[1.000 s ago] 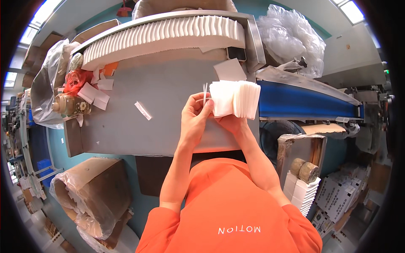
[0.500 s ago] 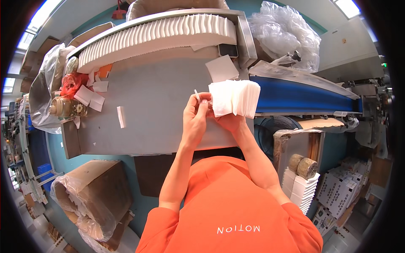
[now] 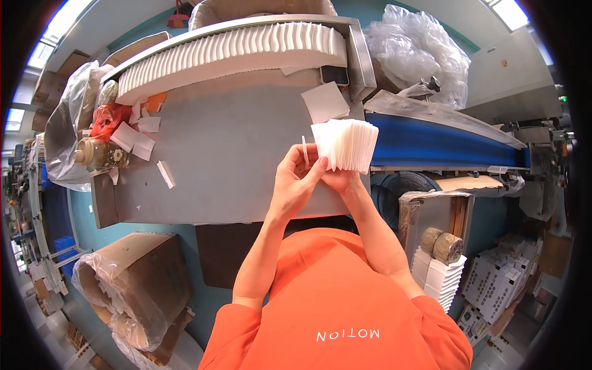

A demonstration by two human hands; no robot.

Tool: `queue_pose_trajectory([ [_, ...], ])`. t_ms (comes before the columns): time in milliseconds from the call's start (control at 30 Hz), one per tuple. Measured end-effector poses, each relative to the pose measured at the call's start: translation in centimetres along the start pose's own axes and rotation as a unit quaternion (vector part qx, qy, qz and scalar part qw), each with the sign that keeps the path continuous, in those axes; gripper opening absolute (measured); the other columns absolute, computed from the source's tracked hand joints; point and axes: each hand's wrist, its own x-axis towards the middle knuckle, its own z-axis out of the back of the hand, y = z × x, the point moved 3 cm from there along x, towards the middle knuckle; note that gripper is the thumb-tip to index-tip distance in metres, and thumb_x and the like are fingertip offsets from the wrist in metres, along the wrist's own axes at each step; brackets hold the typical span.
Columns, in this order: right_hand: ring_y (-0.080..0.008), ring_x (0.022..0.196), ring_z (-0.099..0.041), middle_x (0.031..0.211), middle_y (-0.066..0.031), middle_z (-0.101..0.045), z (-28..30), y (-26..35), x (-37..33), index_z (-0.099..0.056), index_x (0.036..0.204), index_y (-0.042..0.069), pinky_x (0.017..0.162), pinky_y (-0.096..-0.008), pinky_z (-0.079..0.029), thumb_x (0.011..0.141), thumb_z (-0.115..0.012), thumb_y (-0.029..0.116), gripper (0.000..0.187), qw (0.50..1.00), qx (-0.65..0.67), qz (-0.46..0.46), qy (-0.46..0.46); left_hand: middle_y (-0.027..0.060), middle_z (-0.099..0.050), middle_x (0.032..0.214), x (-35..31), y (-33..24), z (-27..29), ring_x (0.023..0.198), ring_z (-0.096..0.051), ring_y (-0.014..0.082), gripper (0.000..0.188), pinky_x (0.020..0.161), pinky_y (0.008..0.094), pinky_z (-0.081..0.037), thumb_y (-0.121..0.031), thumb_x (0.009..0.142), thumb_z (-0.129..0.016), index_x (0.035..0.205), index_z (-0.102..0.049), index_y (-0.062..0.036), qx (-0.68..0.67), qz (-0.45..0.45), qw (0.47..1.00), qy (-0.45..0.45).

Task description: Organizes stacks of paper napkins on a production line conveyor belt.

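Note:
A thick stack of thin white folded sheets (image 3: 348, 145), its edges fanned out, is held above the table's right part. My right hand (image 3: 343, 181) is closed on it from below, with most of its fingers hidden. Closed too, my left hand (image 3: 295, 185) meets the stack's near left corner with its thumb. Between its fingers a narrow white strip (image 3: 304, 152) stands upright. Just beyond the stack, a few flat white sheets (image 3: 325, 102) lie on the grey metal table (image 3: 228, 142).
A long row of white folded sheets (image 3: 234, 58) lines the table's far edge, with a dark phone (image 3: 335, 75) at its right end. Paper scraps (image 3: 134, 140), a red bag (image 3: 110, 121) and a jar (image 3: 98, 153) sit left. A blue conveyor belt (image 3: 431, 139) adjoins on the right.
My left hand has moved right, bringing its thumb against the stack. The stack's edges are more fanned out. A small white strip on the table's left has shifted and turned slightly.

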Motion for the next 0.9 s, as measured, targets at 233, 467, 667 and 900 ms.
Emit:
queue_pose_trajectory([
  [233,-0.0277,0.114,-0.059,0.12,-0.0077,-0.065,-0.8,-0.4,0.4,-0.06,0.122,0.01,0.099,-0.0458,-0.048,0.095,-0.057,0.045,0.044,0.989,0.063,-0.031,0.132,0.0022,-0.062,0.1,0.0,0.3,0.3,0.089,-0.059,0.0069,0.024,0.081,0.0232,-0.049,-0.008,0.096,-0.062,0.118,-0.056,0.0004,0.035,-0.002,0.999,-0.025],
  [467,-0.0257,0.115,-0.06,0.122,-0.0064,-0.064,-1.4,0.0,0.6,-0.06,0.124,0.013,0.098,-0.044,-0.049,0.095,-0.058,0.042,0.04,0.999,0.048,0.015,0.013,0.0016,-0.062,0.096,0.1,-0.6,1.5,0.086,-0.058,0.0077,0.015,0.08,0.0235,-0.048,-0.003,0.095,-0.058,0.11,-0.058,-0.0011,0.086,-0.041,0.983,-0.158],
  [667,-0.0207,0.1,-0.064,0.11,-0.0048,-0.066,1.2,0.5,0.7,-0.062,0.117,0.013,0.084,-0.037,-0.053,0.097,-0.06,0.04,0.033,0.988,-0.098,0.042,0.114,-0.0001,-0.059,0.094,3.0,-0.4,13.4,0.078,-0.054,0.0065,0.019,0.071,0.0227,-0.047,0.001,0.091,-0.058,0.11,-0.06,-0.0029,-0.032,-0.112,0.946,-0.302],
  [900,-0.0195,0.063,-0.053,0.07,-0.0125,-0.058,-5.7,0.4,0.1,-0.061,0.082,0.0,0.061,-0.0338,-0.046,0.094,-0.065,0.048,0.05,0.632,-0.751,0.164,-0.095,0.0226,-0.045,0.142,3.3,-5.6,9.0,0.123,-0.051,0.0308,0.085,0.105,0.046,-0.041,-0.036,0.083,-0.08,0.144,-0.035,0.0039,0.352,-0.2,0.908,-0.109],
])
